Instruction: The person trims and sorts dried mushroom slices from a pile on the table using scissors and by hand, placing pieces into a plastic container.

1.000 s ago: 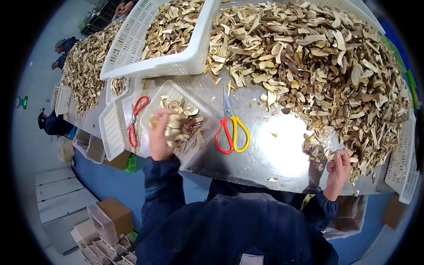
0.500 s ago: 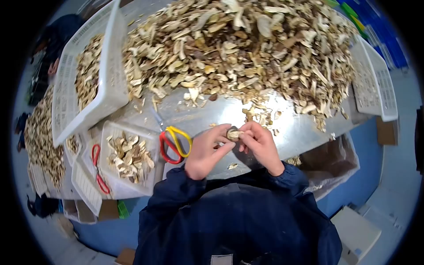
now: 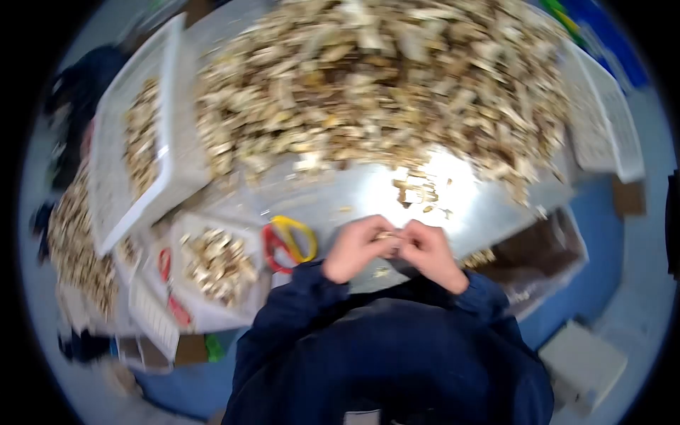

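Observation:
My left hand and my right hand meet close in front of my body, fingers closed and pinching. Between the fingertips shows a small pale piece of dried mushroom, mostly covered and blurred. Left of my left hand, scissors with red and yellow handles lie on the metal table. A large heap of dried mushroom slices spreads across the table beyond my hands. A few loose bits lie between the heap and my right hand.
At left are a white crate holding slices, a tray of mushroom pieces and red-handled scissors. Another white crate stands at right. A lined bin sits below the table edge. People are at far left.
My hands have come closer together and now hide most of the mushroom piece. The whole view has shifted slightly and blurred.

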Motion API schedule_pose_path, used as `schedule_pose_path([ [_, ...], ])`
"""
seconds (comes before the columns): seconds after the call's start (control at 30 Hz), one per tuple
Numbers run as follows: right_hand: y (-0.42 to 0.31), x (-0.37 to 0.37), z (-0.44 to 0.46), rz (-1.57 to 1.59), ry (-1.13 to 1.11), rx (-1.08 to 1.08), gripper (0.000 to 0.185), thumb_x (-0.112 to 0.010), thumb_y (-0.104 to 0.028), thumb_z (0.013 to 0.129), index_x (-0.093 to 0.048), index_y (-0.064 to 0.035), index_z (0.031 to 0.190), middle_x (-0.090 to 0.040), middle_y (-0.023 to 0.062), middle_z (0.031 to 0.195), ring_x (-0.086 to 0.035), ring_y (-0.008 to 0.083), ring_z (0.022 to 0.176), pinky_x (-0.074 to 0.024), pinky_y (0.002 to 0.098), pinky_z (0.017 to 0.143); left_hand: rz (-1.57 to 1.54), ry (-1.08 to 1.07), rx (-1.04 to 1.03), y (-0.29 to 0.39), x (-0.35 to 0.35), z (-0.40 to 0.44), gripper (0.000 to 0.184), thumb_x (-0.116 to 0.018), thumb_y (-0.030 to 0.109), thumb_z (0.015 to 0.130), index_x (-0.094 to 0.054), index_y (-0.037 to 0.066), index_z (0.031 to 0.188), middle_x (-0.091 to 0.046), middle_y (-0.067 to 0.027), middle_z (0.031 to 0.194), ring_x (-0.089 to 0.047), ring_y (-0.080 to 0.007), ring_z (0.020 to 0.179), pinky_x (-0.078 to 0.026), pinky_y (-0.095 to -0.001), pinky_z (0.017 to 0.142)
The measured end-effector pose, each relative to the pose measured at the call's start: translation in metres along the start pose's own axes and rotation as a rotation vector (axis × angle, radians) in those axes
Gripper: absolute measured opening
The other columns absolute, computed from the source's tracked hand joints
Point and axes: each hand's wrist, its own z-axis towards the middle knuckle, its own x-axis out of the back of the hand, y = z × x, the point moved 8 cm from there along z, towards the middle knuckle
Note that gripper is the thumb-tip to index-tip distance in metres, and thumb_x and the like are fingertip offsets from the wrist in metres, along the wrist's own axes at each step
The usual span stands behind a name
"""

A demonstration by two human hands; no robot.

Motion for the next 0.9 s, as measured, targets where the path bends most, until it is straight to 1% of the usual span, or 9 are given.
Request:
schedule_pose_path([
  [0.13, 0.022, -0.019, 0.001, 0.357, -0.121, -0.258, 0.003, -0.055, 0.0, 0.085, -0.054, -0.0024, 0.086, -0.059, 0.0013, 0.062, -0.046, 0.0021, 0.048, -0.0326, 0.0177, 0.042, -0.073, -0.082, 0.091, 0.003, 0.005, -0.01, 0.012, -0.057, 0.008, 0.09, -0.054, 0.0, 0.099, -0.059, -0.0043, 0.086, -0.06, -0.0109, 0.075, -0.05, -0.0234, 0.068],
  [0.3, 0.019, -0.034, 0.007, 0.693, -0.249, -0.268, 0.012, -0.048, 0.004, 0.087, -0.057, -0.0035, 0.089, -0.056, 0.0047, 0.059, -0.036, 0.0031, 0.042, -0.029, 0.0186, 0.04, -0.119, -0.022, 0.079, 0.012, 0.026, -0.027, 0.013, -0.058, 0.012, 0.09, -0.054, 0.001, 0.097, -0.059, -0.0043, 0.082, -0.06, -0.0113, 0.073, -0.049, -0.0244, 0.068],
  [0.4, 0.017, -0.014, 0.017, 0.675, -0.193, -0.194, 0.011, -0.049, 0.002, 0.088, -0.058, -0.004, 0.09, -0.056, 0.004, 0.06, -0.037, 0.0032, 0.044, -0.0295, 0.0187, 0.04, 0.066, 0.176, -0.003, 0.046, 0.07, -0.071, 0.01, -0.061, 0.009, 0.086, -0.055, 0.002, 0.089, -0.057, -0.0031, 0.076, -0.058, -0.0102, 0.07, -0.048, -0.0256, 0.067],
  [0.47, 0.026, 0.025, 0.024, 0.434, 0.043, -0.171, 0.008, -0.054, -0.002, 0.087, -0.059, -0.0064, 0.09, -0.056, 0.0004, 0.065, -0.042, 0.0026, 0.049, -0.0309, 0.0173, 0.042, 0.51, 0.505, -0.114, 0.051, 0.133, -0.114, 0.012, -0.064, 0.008, 0.081, -0.058, 0.002, 0.088, -0.055, -0.002, 0.073, -0.056, -0.01, 0.069, -0.043, -0.0233, 0.064],
  [0.53, 0.047, 0.071, 0.027, 0.224, 0.247, -0.139, 0.008, -0.059, -0.006, 0.086, -0.06, -0.0065, 0.094, -0.055, -0.0015, 0.066, -0.046, 0.0022, 0.056, -0.0316, 0.0171, 0.046, 0.831, 0.732, 0.019, 0.073, 0.172, -0.162, 0.014, -0.065, 0.009, 0.079, -0.062, 0.002, 0.091, -0.059, -0.0081, 0.074, -0.059, -0.0176, 0.07, -0.046, -0.0278, 0.066],
  [0.6, 0.038, 0.107, 0.023, -0.183, 0.483, -0.073, 0.027, -0.06, -0.008, 0.086, -0.058, -0.0003, 0.112, -0.05, -0.0026, 0.065, -0.041, 0.0047, 0.057, -0.0305, 0.0195, 0.051, 1.551, 0.851, -0.203, 0.111, 0.174, -0.178, 0.014, -0.063, 0.012, 0.08, -0.065, 0.002, 0.089, -0.063, -0.0145, 0.078, -0.062, -0.0287, 0.073, -0.048, -0.0363, 0.07],
  [0.7, 0.036, 0.121, 0.02, -0.185, 0.549, -0.035, 0.031, -0.06, -0.008, 0.087, -0.057, 0.0003, 0.117, -0.048, -0.0023, 0.063, -0.039, 0.0045, 0.057, -0.0309, 0.0204, 0.052, 1.183, 0.929, -0.019, 0.102, 0.224, -0.159, 0.019, -0.061, 0.019, 0.082, -0.065, 0.001, 0.089, -0.065, -0.0186, 0.085, -0.062, -0.0365, 0.078, -0.048, -0.0439, 0.073],
  [0.83, 0.023, 0.102, 0.015, -0.143, 0.412, -0.069, 0.027, -0.059, -0.007, 0.087, -0.06, -0.0006, 0.113, -0.05, -0.0017, 0.063, -0.041, 0.0039, 0.056, -0.0316, 0.0207, 0.05, 1.402, 1.03, 0.312, 0.092, 0.282, -0.1, 0.034, -0.062, 0.035, 0.079, -0.068, 0.002, 0.087, -0.066, -0.0202, 0.084, -0.063, -0.0374, 0.079, -0.049, -0.0438, 0.072],
  [0.9, 0.021, 0.099, 0.01, -0.147, 0.373, -0.061, 0.024, -0.059, -0.007, 0.087, -0.062, -0.0007, 0.11, -0.053, -0.0014, 0.064, -0.042, 0.0031, 0.055, -0.0313, 0.0202, 0.048, 1.405, 1.042, 0.396, 0.087, 0.295, -0.082, 0.034, -0.063, 0.034, 0.077, -0.068, 0.002, 0.086, -0.065, -0.0206, 0.086, -0.063, -0.037, 0.081, -0.049, -0.0441, 0.074],
])
